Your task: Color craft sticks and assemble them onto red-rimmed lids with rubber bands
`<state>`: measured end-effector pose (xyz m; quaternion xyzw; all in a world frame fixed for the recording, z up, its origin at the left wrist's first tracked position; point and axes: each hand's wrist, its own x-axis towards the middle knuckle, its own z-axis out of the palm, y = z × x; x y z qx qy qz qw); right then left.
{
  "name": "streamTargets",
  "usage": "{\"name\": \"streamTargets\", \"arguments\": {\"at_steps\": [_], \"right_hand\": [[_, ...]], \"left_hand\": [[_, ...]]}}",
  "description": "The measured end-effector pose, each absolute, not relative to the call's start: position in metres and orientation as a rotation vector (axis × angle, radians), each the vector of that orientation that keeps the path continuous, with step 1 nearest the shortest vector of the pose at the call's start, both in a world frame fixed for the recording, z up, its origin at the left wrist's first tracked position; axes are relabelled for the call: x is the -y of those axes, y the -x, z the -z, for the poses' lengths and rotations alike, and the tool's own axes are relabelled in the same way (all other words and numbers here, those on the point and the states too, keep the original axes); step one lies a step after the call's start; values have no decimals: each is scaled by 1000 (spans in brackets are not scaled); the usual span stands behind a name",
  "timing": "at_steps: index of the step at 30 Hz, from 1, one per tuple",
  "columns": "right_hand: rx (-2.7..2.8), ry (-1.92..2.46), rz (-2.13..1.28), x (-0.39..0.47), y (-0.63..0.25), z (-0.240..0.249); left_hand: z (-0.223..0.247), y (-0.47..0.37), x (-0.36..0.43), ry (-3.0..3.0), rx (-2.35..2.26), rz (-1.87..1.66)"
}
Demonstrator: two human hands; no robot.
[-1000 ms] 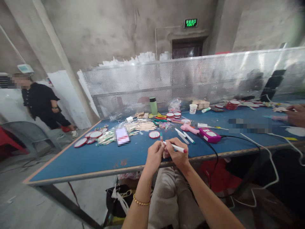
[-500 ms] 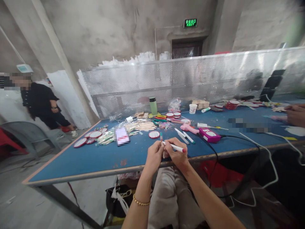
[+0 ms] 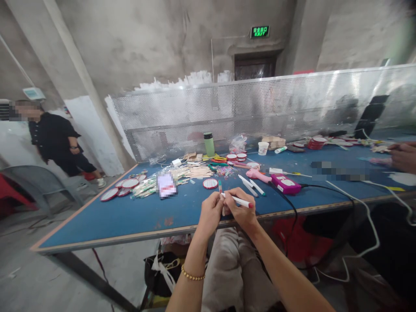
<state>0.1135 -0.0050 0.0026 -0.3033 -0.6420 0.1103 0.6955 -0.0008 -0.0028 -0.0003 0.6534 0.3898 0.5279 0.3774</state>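
Observation:
My left hand (image 3: 211, 210) is closed on a thin wooden stick (image 3: 220, 186) whose upper end is coloured green and red. In my right hand (image 3: 242, 211) is a white marker pen (image 3: 241, 201) with a red end; its other end meets the stick. Both hands are together just over the front edge of the blue table (image 3: 130, 221). Past them lies a round red-rimmed disc (image 3: 210, 183). More white markers (image 3: 256, 185) lie right of my hands, one with a teal end.
Many loose wooden sticks (image 3: 198, 170) lie behind, near a green bottle (image 3: 209, 145). A magenta device (image 3: 285, 183) with a black cable and a pink tool (image 3: 259, 175) sits to the right. Red-rimmed discs (image 3: 130, 183) lie left. Another person's hand (image 3: 404, 156) shows far right; a person (image 3: 58, 138) stands left.
My hands, the stick and the marker hold almost the same position. The person at the left has shifted very slightly.

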Motion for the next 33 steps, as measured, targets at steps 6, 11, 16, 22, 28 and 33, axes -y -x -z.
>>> {"name": "streamTargets", "arguments": {"at_steps": [6,11,16,22,28,33], "right_hand": [[1433,674,-289,5,-114,-1],[1431,677,-335,4,-113,0],[1411,660,-401,3,-113,3],[1386,658,-355,3,-114,3],[1385,647,-391,1,-113,6],[1389,659,-371,0,-112,6]], "left_hand": [[0,1,3,-1684,-1020,-1341],[0,1,2,-1687,-1027,-1333],[2,1,1,-1674,-1014,-1330],[2,1,2,-1699,-1016,-1328],[1,1,3,-1703,-1044,-1330],[1,1,2,-1694,-1037,-1326]]}}
